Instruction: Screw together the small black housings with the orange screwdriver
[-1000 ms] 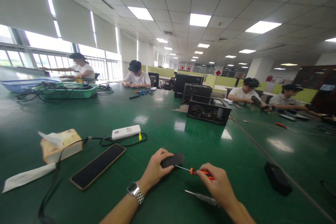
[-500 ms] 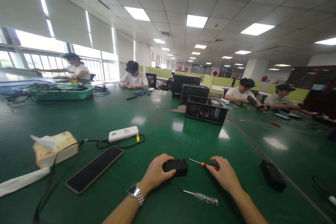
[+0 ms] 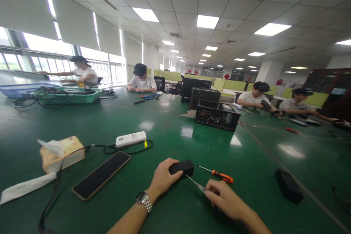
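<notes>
My left hand (image 3: 165, 176) is closed around a small black box (image 3: 186, 168), with the thumb along its near side. A clear-handled screwdriver (image 3: 198, 186) is pinched in my right hand (image 3: 223, 196). Its thin metal tip points left and reaches the near side of the box; whether it touches cannot be told. Behind my right hand, an orange and black screwdriver (image 3: 222, 176) lies on the green table (image 3: 153, 212). A second black box (image 3: 289, 185) rests farther to the right.
At left lie a phone (image 3: 101, 175), a tissue pack (image 3: 63, 153) and a white power bank (image 3: 131, 139) with a black cable. An opened computer case (image 3: 217, 116) stands mid-table. A green basket (image 3: 68, 97) holds cables. Several people sit around the far edges.
My right hand has let go of the orange screwdriver and moved nearer, picking up the clear-handled screwdriver and bringing its tip to the box. My left hand still holds the box, now slightly turned.
</notes>
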